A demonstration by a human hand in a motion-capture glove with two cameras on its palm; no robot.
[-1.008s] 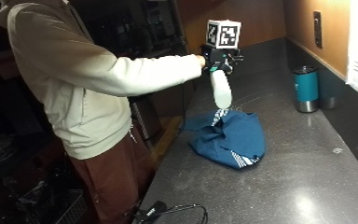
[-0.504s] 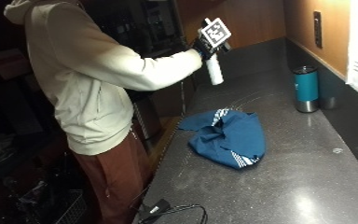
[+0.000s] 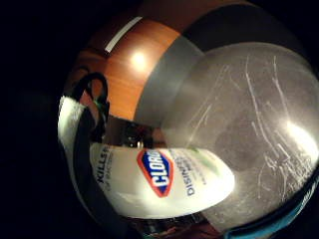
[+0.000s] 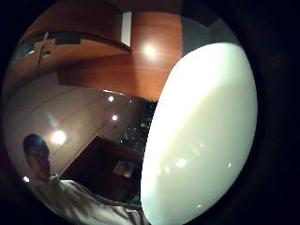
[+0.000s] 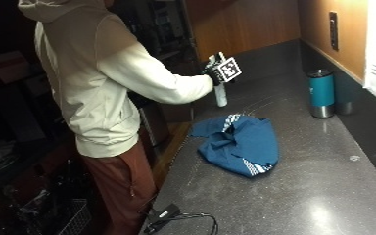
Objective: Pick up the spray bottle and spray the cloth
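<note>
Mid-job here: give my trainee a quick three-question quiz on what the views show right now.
1. True or false: the spray bottle stands on the counter.
2. What lies crumpled on the counter? A) blue cloth B) white towel C) sponge
3. Which object stands by the back wall?

Key
1. False: the right hand holds it in the air, away from the blue cloth.
2. A.
3. The teal tumbler.
</note>
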